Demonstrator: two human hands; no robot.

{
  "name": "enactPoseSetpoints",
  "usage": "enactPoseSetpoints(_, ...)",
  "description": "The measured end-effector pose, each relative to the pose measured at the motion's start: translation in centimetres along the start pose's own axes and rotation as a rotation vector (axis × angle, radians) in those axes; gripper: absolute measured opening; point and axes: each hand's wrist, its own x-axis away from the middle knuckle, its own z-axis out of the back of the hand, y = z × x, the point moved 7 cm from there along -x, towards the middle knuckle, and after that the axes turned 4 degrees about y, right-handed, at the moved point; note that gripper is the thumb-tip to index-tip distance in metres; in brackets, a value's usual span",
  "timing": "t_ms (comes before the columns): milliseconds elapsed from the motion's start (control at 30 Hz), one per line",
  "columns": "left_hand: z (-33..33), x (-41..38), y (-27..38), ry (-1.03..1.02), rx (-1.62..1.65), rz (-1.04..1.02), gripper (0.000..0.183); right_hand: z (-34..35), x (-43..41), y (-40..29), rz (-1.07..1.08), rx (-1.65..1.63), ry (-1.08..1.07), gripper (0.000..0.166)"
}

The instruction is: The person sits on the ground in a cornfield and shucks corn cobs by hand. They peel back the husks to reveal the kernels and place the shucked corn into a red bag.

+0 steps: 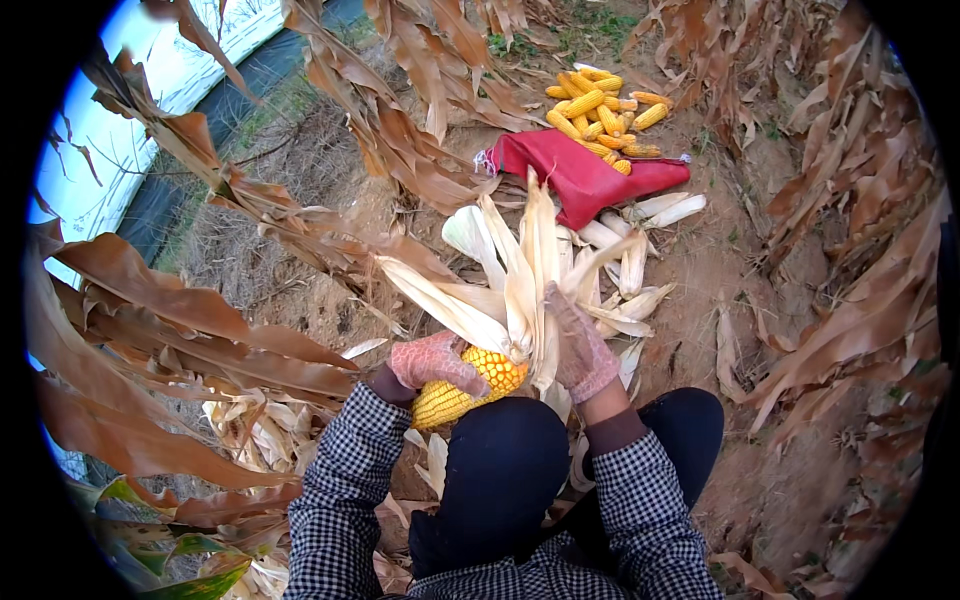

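Note:
In a pinkish patterned glove, my left hand (439,365) grips a large ear of yellow corn (469,388) above my knee. My right hand (581,345), gloved the same way, is closed around the pale dry husk (534,277), which spreads out at the ear's upper right end. Kernels show on the ear, while the husk leaves fan upward and away from me. Beyond the husk, a red sack (585,171) lies on the soil, with a pile of husked corn ears (596,112) at its far side.
Loose husks (634,300) lie on the brown soil between my hands and the sack. More husks (262,431) lie at the lower left. Dry corn stalks with brown leaves (150,300) stand close on the left, and others (855,300) on the right. My bent knees (502,465) are under my hands.

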Motion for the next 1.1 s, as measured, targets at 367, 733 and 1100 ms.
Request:
enactPoseSetpoints(367,2.9,-0.7,-7.9,-0.059,0.411,0.176,0.066,1.0,-0.8,-0.5,0.179,-0.101,0.112,0.028)
enactPoseSetpoints(733,4.5,4.5,-9.0,0.212,0.663,-0.307,0.069,2.2,13.8,-1.2,0.232,-0.478,-0.213,0.023)
enactPoseSetpoints(1100,5.3,4.7,-6.3,0.414,0.175,-0.130,0.074,3.3,9.3,-1.5,0.344,0.172,0.359,0.037)
